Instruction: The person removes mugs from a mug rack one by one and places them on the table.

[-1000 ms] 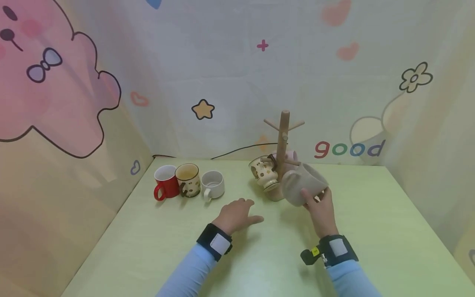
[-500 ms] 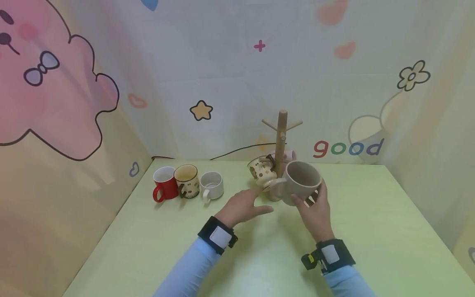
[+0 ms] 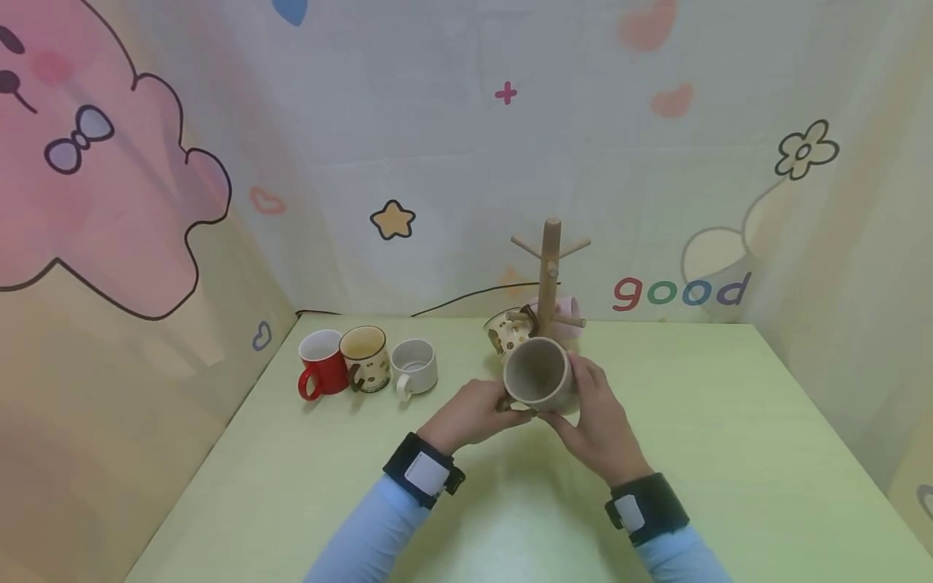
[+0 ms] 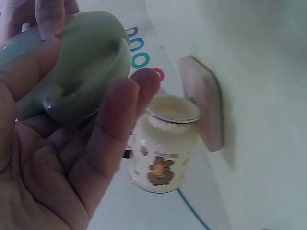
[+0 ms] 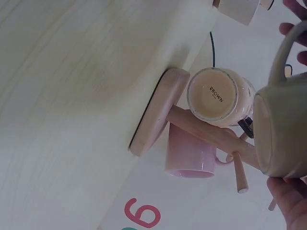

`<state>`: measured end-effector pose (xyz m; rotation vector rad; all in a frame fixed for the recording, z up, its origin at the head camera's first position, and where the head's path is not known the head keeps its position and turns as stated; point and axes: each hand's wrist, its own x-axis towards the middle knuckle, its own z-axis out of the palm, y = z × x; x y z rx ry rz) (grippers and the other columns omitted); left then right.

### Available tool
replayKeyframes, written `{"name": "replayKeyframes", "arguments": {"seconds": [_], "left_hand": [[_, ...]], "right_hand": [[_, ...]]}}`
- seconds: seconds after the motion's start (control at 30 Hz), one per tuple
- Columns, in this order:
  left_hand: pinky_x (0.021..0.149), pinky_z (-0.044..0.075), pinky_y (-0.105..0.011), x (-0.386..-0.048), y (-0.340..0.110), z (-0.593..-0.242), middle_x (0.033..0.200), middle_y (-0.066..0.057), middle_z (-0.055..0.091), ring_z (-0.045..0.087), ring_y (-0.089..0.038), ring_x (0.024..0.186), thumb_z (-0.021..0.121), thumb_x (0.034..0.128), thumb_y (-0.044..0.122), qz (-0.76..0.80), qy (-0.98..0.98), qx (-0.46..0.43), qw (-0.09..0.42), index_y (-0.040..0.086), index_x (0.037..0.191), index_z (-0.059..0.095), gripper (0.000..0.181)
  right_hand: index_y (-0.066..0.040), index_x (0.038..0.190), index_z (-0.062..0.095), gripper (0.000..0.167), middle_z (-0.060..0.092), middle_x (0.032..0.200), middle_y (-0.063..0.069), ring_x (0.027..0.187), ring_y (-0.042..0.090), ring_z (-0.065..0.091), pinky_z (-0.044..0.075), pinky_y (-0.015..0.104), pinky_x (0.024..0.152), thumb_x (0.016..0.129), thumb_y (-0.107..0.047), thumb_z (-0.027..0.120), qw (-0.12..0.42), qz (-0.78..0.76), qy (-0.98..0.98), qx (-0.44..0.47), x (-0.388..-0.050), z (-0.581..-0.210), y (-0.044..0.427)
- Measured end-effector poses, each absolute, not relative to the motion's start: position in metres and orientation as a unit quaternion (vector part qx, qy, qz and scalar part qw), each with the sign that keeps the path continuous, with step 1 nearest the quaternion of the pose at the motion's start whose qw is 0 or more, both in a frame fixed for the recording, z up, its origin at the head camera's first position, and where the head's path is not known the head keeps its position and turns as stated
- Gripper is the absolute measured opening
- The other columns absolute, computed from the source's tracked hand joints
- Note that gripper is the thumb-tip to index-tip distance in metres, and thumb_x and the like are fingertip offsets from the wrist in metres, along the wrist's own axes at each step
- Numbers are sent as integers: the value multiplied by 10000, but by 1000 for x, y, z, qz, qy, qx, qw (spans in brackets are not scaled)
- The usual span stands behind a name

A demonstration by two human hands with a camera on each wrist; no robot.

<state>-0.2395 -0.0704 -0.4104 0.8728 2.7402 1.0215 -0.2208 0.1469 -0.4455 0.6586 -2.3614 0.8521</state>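
Observation:
My right hand [image 3: 601, 425] holds a plain grey mug [image 3: 539, 376] in front of a wooden mug tree [image 3: 550, 275], thumb below and fingers along its right side. The mug's mouth tilts toward me, and its handle [image 5: 284, 52] points at my left hand [image 3: 470, 417]. Around that handle, in the left wrist view, my left thumb and fingers stand apart on either side; a firm grip does not show. A cream mug with brown bear print [image 4: 163, 148] hangs on a lower peg at the tree's left. Behind the post hangs a pink mug [image 5: 192, 151].
Standing in a row at the table's left are a red mug [image 3: 324, 364], a cream patterned mug [image 3: 366, 360] and a small white cup [image 3: 415, 368]. The tree's upper pegs [image 3: 576, 247] stick out bare. A printed curtain [image 3: 437, 146] closes off the back.
My right hand has moved left with the grey mug and turned its mouth toward me. My left hand has come up to the mug's handle.

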Motion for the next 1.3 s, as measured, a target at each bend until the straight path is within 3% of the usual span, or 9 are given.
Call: {"name": "replayKeyframes", "arguments": {"seconds": [0.2,0.4,0.67,1.03,1.17,1.3], "left_hand": [[573,514,-237,-238,-75,-423,837,-26,699,615,-79,620,619,991,201,370,883,281,68,106,1083,703,156],[530,505,-245,-234,-77,-424,844,-51,706,619,-74,606,596,1005,194,377,882,276,61,86,1092,704,175],[523,490,-226,-231,-81,-423,866,-103,721,619,-60,605,586,1011,195,390,875,281,52,70,990,709,177],[525,486,-226,-227,-89,-419,833,-92,707,608,-70,597,587,1011,205,357,896,262,30,52,946,706,204],[526,495,-223,-225,-93,-418,798,-73,695,602,-64,584,592,1008,203,342,902,262,21,67,882,690,210],[516,496,-221,-222,-99,-417,772,-67,685,596,-71,577,602,1002,194,325,910,257,19,79,825,667,221]], "right_hand": [[-60,1515,273,1057,407,1408,247,1224,423,516,474,578,930,685,-122,925,253,312,-877,265,-219,-447,146],[-89,1518,273,1051,434,1397,218,1233,393,514,479,580,929,695,-155,924,233,331,-879,253,-216,-446,147],[-108,1519,267,1056,452,1395,191,1202,378,535,507,575,892,698,-213,924,193,345,-889,232,-213,-442,147],[-154,1509,340,880,531,1396,169,1258,365,535,480,602,915,810,-374,827,156,296,-914,228,-211,-434,153],[-122,1492,403,818,539,1392,189,1256,382,534,480,605,913,841,-448,776,105,255,-938,210,-210,-429,158],[-23,1423,493,806,566,1335,235,1212,407,551,476,597,917,837,-516,743,11,206,-964,169,-206,-424,166]]}}
